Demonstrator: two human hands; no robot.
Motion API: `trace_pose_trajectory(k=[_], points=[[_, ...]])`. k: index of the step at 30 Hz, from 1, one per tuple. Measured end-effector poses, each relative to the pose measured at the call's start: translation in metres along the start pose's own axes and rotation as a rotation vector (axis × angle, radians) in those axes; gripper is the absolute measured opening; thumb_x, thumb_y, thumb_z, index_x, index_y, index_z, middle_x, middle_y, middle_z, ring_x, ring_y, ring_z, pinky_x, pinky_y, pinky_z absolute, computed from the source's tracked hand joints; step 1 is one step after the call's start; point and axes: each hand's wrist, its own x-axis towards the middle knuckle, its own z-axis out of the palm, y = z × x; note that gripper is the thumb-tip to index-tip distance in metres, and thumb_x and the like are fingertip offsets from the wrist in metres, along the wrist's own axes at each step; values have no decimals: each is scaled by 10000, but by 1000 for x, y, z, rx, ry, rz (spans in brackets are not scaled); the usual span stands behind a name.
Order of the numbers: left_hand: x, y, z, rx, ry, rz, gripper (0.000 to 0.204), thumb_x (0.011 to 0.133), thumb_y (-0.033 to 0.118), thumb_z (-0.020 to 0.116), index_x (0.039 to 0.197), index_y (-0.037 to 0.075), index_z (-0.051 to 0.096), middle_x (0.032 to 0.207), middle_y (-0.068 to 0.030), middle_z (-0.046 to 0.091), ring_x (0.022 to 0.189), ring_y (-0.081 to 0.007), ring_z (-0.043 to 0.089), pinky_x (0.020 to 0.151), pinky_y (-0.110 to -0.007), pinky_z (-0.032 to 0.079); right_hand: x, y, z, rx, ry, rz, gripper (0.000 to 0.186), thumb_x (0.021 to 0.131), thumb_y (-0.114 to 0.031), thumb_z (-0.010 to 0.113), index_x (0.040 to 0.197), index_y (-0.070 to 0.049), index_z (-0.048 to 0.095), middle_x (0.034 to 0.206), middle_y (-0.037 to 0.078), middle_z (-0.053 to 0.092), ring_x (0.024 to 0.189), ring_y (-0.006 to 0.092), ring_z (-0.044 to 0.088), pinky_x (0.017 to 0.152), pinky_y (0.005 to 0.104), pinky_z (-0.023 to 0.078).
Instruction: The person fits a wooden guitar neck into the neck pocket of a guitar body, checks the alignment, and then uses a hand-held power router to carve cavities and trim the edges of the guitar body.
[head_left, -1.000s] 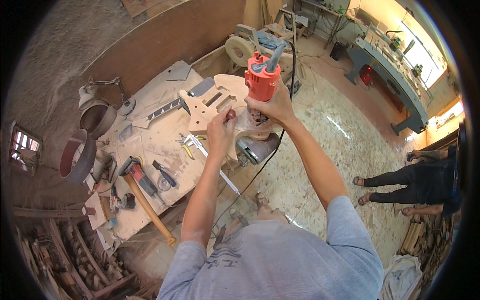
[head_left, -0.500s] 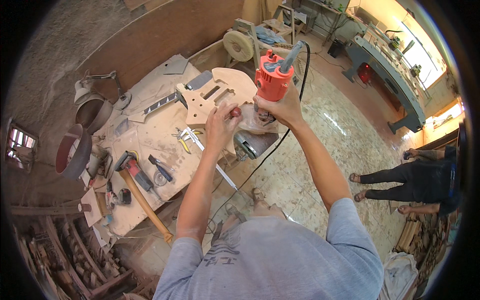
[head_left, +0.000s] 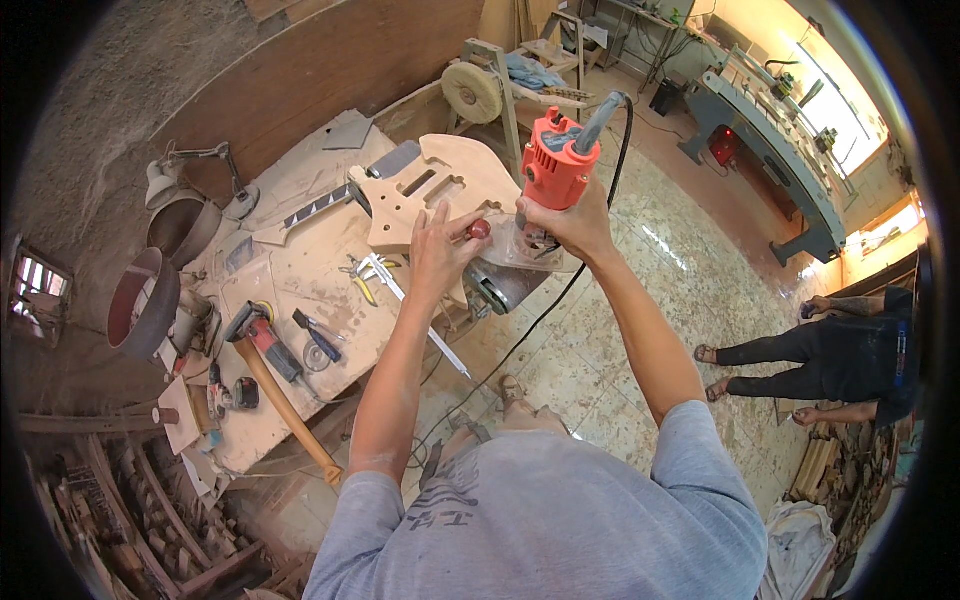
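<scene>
My right hand (head_left: 578,222) grips the red router (head_left: 559,160), whose clear base (head_left: 532,250) sits at the right part of a pale wooden guitar body (head_left: 396,222). My left hand (head_left: 442,250) holds the router's round red knob (head_left: 479,229) at its thumb side, with some fingers stretched over the body's face. A neck with pale inlays (head_left: 312,211) lies to the body's left. Calipers (head_left: 395,285) and yellow-handled pliers (head_left: 363,287) lie below the body, near a grey metal cylinder (head_left: 508,288) under the router.
An angle grinder (head_left: 262,338), a cordless drill (head_left: 228,394) and a lamp (head_left: 163,182) are on the bench (head_left: 315,270). A black cord (head_left: 543,318) hangs to the floor. A wheeled stand (head_left: 472,92) is behind. A co-worker (head_left: 848,355) stands at right, near a large machine (head_left: 770,160).
The router and my right hand have shifted right. My left hand has moved slightly right with the knob, its fingers now stretched further over the guitar body.
</scene>
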Motion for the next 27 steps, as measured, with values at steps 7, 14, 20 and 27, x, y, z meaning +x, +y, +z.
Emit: trace_pose_trajectory(k=[7, 14, 20, 27], points=[[-1, -3, 5, -12, 76, 67, 498, 821, 391, 859, 1285, 224, 787, 1294, -294, 698, 1335, -424, 600, 1242, -578, 275, -1, 6, 3, 45, 18, -17, 522, 737, -230, 895, 1154, -45, 641, 959, 43, 730, 851, 145, 708, 799, 329, 576], [0, -3, 4, 2, 82, 35, 458, 843, 319, 829, 1278, 181, 782, 1371, -331, 635, 1275, -430, 627, 1218, -553, 337, 3, 0, 6, 12, 44, -54, 554, 721, -248, 903, 1160, -42, 635, 963, 47, 717, 857, 167, 696, 809, 342, 566], [1, -9, 7, 9, 122, 27, 471, 860, 253, 801, 1317, 149, 751, 1367, -295, 652, 1246, -424, 637, 1215, -538, 364, 10, -5, 11, 23, 33, -52, 594, 711, -254, 897, 1195, -36, 632, 1010, 58, 713, 912, 183, 691, 855, 358, 556], [6, -10, 2, 6, 166, -36, 490, 847, 241, 828, 1323, 151, 753, 1213, -238, 745, 965, -361, 723, 903, -436, 564, 20, 1, 24, 48, 47, -82, 659, 717, -258, 891, 1269, -40, 606, 1070, 70, 708, 944, 194, 689, 883, 368, 553]])
